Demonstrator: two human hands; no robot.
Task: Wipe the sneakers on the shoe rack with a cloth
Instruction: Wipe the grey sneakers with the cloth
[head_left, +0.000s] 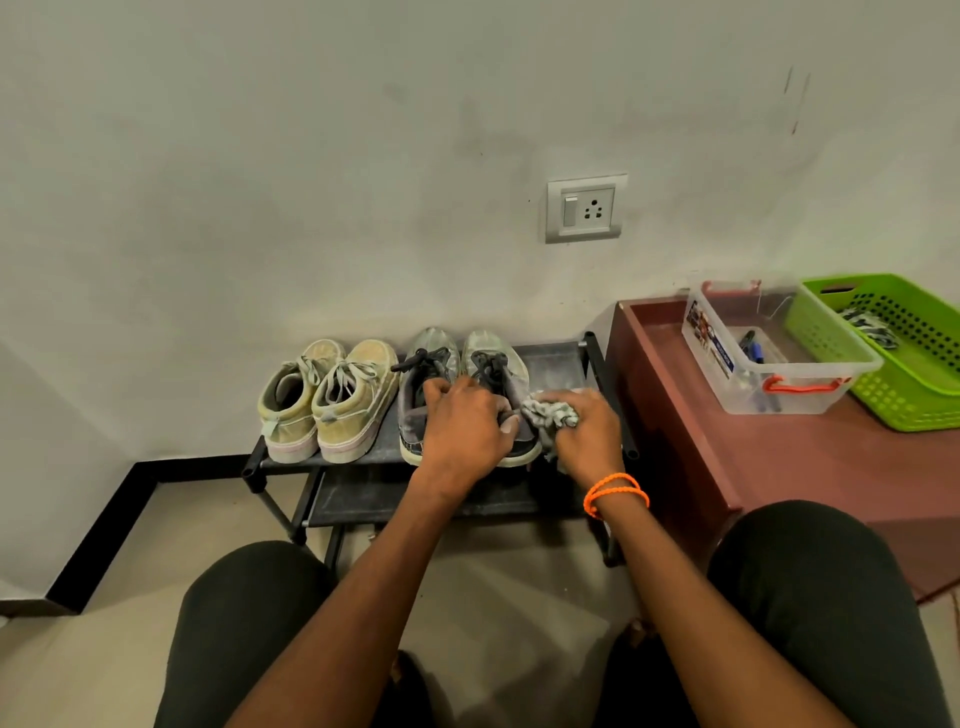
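Observation:
A low black shoe rack (558, 358) stands against the wall. A beige pair of sneakers (332, 400) sits on its left half. A grey pair with dark laces (457, 358) sits on the right half, toes to the wall. My left hand (465, 431) grips the heel collar of the right grey sneaker (496, 356). My right hand (584, 431) holds a bunched grey-and-white cloth (550, 415) against that shoe's outer side.
A dark red table (810, 467) stands right of the rack, carrying a clear plastic box (779, 353) with pens and a green basket (904, 358) holding another cloth. A wall socket (584, 208) is above the rack. My knees frame the bottom of the view.

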